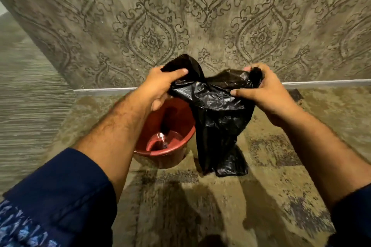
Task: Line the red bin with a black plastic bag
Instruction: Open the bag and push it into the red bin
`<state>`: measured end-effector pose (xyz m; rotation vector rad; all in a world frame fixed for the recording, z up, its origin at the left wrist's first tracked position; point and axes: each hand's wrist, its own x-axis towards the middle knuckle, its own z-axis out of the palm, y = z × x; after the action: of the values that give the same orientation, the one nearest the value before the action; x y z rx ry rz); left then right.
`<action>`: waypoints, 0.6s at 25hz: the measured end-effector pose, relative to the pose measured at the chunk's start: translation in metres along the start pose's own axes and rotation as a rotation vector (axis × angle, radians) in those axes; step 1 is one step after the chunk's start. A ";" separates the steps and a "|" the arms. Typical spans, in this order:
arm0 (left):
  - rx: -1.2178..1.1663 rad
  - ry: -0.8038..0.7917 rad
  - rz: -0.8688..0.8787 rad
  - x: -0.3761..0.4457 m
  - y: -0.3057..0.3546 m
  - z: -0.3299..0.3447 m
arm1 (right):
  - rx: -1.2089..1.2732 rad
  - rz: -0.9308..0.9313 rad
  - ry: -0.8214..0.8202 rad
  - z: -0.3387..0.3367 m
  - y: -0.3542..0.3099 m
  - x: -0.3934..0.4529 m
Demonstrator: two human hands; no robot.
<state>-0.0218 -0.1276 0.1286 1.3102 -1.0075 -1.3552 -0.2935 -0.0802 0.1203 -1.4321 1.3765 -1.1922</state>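
Note:
A red bin (172,118) stands on the carpet near the wall, partly hidden behind my left forearm. Something clear and shiny lies at its bottom. A black plastic bag (216,118) hangs in the air just right of the bin, its lower end reaching down beside the bin's right side. My left hand (160,84) grips the bag's top left edge above the bin. My right hand (267,90) pinches the top right edge. The bag's mouth is stretched between both hands.
A wall (180,16) with grey ornamental wallpaper rises right behind the bin, ending in a pale skirting strip (321,83). The floor is a patterned brown carpet (200,206). A second, striped wall (24,96) runs along the left.

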 end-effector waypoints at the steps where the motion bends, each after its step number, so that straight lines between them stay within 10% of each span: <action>1: 0.014 0.008 0.015 0.001 0.007 -0.009 | 0.010 -0.026 -0.057 0.007 -0.010 0.003; 8: -0.139 -0.067 0.064 0.010 0.038 -0.062 | -0.218 -0.253 -0.315 0.031 -0.089 0.032; 15: -0.245 -0.075 0.186 0.011 0.063 -0.052 | -0.517 -0.440 -0.219 0.028 -0.153 0.060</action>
<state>0.0366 -0.1472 0.1840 0.9667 -0.9548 -1.3448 -0.2324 -0.1284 0.2673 -2.2489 1.3062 -0.9271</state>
